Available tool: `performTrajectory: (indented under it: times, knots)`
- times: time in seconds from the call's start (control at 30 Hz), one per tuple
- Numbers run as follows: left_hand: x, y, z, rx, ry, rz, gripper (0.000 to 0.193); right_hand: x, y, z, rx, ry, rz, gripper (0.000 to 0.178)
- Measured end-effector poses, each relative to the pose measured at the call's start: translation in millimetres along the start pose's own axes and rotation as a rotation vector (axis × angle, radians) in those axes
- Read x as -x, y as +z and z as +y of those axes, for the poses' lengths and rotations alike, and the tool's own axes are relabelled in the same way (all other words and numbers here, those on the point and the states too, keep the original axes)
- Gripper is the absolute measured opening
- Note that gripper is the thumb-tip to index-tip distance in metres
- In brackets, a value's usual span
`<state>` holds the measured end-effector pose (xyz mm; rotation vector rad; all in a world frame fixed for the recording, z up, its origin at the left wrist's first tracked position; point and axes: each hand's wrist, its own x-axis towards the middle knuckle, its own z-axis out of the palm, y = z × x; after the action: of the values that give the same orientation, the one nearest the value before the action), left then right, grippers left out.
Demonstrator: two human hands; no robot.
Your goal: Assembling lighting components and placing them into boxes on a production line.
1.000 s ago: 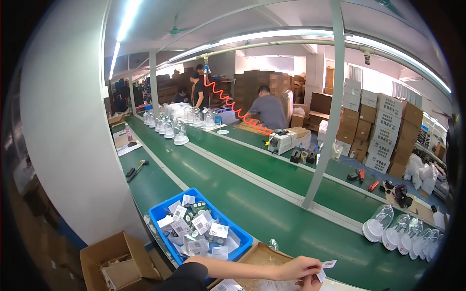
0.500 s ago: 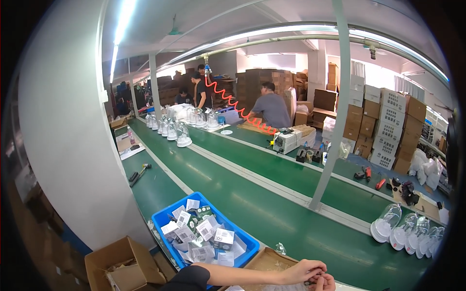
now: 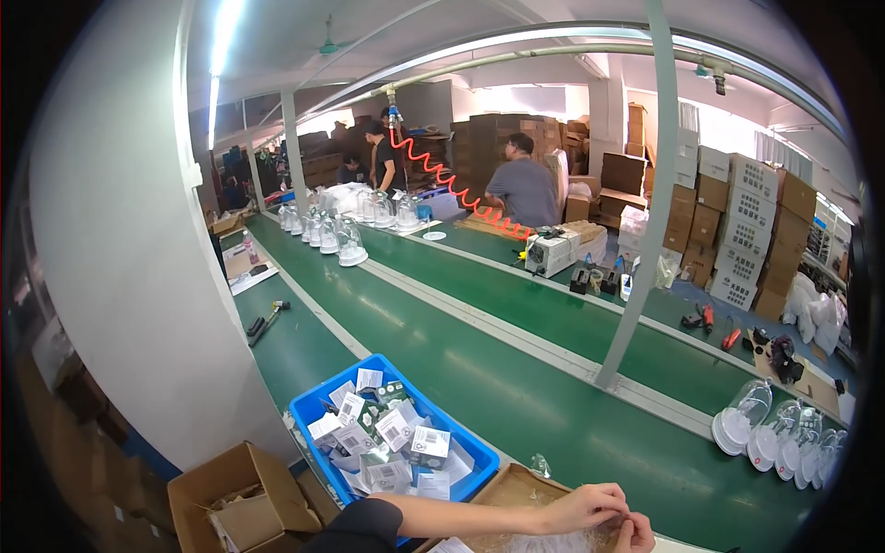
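Note:
My left hand (image 3: 595, 507) and my right hand (image 3: 634, 534) meet at the lower edge, fingers pinched together. Whatever sits between the fingertips is too small and too covered to make out. Below them is a shallow cardboard box (image 3: 502, 491) with a pale, clear, wispy material (image 3: 562, 542) in it. A small clear plastic piece (image 3: 540, 466) shows at the box's far edge. To the left of my forearm, a blue bin (image 3: 302, 403) holds many loose white and green printed cards or small packets (image 3: 390, 429).
A green conveyor belt (image 3: 479, 378) runs across. Clear domes on white bases stand at the right (image 3: 742, 419) and far left (image 3: 350, 244). A grey post (image 3: 636, 267) rises beyond my hands. An open carton (image 3: 244, 493) sits lower left. People work farther back.
My hands have shifted slightly right, and the fingers have moved a little apart from their tighter clasp. More of the pale material shows below them. The view has tilted slightly.

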<state>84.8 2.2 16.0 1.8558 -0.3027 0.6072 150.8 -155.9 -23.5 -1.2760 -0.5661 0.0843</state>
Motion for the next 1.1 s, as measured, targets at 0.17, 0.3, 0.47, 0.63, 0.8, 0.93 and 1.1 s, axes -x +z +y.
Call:
performTrajectory:
  times: [0.17, 0.3, 0.47, 0.63, 0.8, 0.93, 1.1]
  knots:
    - [-1.1, 2.6, 5.5, 0.025, -0.15, -0.002, 0.01, -1.9, -7.1, 20.7, -0.182, 0.198, 0.11, 0.011]
    - [3.0, 3.1, -7.2, -0.058, -0.128, -0.034, 0.008, -4.4, -15.8, 29.0, -0.175, 0.235, 0.034, 0.011]
    - [5.3, 5.7, -7.8, -0.136, -0.041, -0.035, 0.007, -2.5, -13.5, 20.5, -0.193, 0.328, 0.007, 0.01]
    - [3.5, 5.6, -6.5, -0.12, -0.128, -0.042, 0.008, -0.2, -17.6, 31.7, -0.144, 0.322, -0.05, 0.012]
    - [5.3, 3.9, -8.1, -0.119, -0.139, -0.026, 0.009, 1.3, -7.3, 13.0, -0.105, 0.321, -0.067, 0.013]
    - [3.5, 3.9, -6.3, -0.086, -0.148, -0.053, 0.009, 1.3, -7.5, 10.8, -0.155, 0.34, -0.026, 0.012]
    - [3.2, 4.7, -8.0, -0.076, -0.131, -0.051, 0.008, 1.4, -17.0, 27.6, -0.108, 0.346, -0.037, 0.005]
